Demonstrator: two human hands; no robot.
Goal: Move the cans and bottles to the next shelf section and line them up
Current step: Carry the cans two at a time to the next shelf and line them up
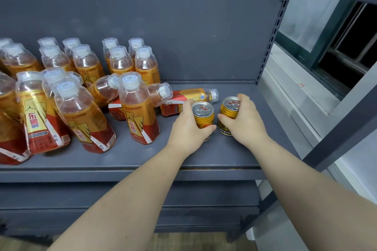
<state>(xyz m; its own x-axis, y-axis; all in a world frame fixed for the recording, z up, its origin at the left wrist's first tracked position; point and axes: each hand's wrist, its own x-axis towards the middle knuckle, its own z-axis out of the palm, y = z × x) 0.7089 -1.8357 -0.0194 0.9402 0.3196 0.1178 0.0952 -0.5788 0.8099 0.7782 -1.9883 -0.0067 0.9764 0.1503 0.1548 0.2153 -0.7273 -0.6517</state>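
Both hands on cans here. My left hand [186,128] grips the left gold can [204,114], with the thumb across the front and the fingers [188,103] curled round the back. My right hand [242,120] holds the right gold can [229,108], fingers curled over its far rim.

Both cans stand upright on the grey shelf [142,159], side by side near its right end with a slim gap between them. They have silver lids with red marks. The dark band low on the right can carries writing too small for me to read.

Just behind them a lying bottle [189,98] points its white cap to the right. To the left is a crowd of the same bottles, most standing and a few tipped over. The nearest standing bottle [138,112] holds amber drink, with a white cap under a clear cover and a gold-and-red label reading 东鹏.
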